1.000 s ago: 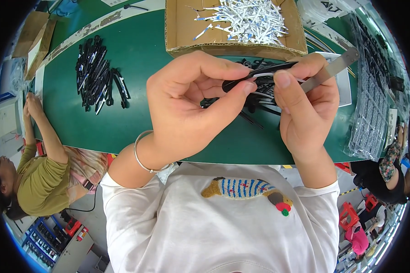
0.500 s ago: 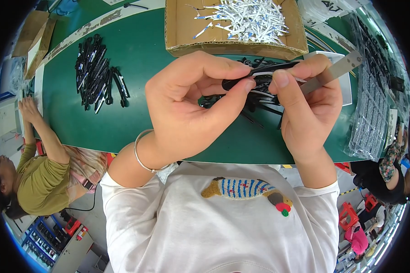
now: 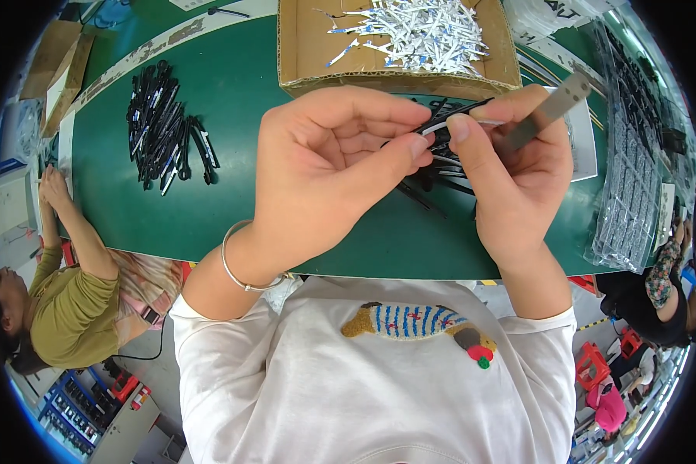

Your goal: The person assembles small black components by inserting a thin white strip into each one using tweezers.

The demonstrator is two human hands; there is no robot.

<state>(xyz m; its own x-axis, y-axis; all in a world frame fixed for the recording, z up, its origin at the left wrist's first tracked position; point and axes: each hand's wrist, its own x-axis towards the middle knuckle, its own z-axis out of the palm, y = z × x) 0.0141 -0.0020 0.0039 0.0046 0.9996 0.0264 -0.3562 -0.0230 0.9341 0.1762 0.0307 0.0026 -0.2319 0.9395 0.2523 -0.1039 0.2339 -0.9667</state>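
My left hand (image 3: 325,174) pinches one end of a slim black part (image 3: 462,110) between thumb and fingers. A thin white strip runs along that part. The other end lies between the thumb and forefinger of my right hand (image 3: 522,178). My right hand also grips a flat metal strip with small holes (image 3: 553,110), which sticks out up and to the right. Beneath both hands lies a heap of similar black parts (image 3: 441,174), partly hidden by them. Another pile of black parts (image 3: 156,116) rests on the green table (image 3: 232,155) to the left.
Beyond my hands stands a cardboard box (image 3: 305,46) holding many white slivers (image 3: 433,35). A white box (image 3: 584,147) is partly behind my right hand. Clear plastic trays (image 3: 626,185) lie at the right. A co-worker (image 3: 77,301) sits at the left, another (image 3: 649,301) at the right.
The black part has turned in my fingers and its left end is now more hidden. My right hand and the metal strip have shifted slightly left, the strip tilting more upward.
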